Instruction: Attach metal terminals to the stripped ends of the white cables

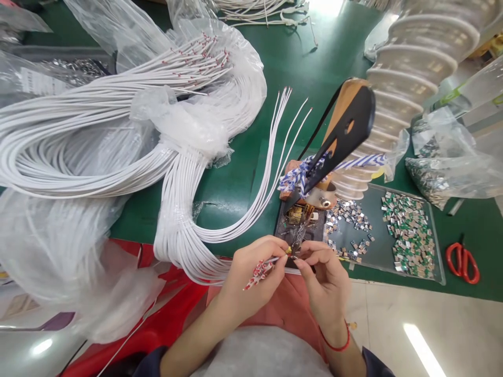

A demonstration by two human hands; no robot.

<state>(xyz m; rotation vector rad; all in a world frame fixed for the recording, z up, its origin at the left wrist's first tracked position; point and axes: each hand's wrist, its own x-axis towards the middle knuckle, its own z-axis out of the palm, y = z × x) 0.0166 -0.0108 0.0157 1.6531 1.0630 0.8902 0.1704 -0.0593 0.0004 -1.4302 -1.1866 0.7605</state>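
Green bench [298, 63], pinched wire ends [259, 271].

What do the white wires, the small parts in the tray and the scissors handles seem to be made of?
White wires: likely plastic-coated, smooth and matte, bending in soft loops.
Small parts: probably metal, since they glint silver; some show green.
Scissors: handles look like glossy red plastic.
The left hand pinches red-tipped wire ends; the right hand meets it.

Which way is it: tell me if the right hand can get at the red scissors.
Probably yes: the red scissors lie in the open on the green table, but the right hand is pinching a small part.
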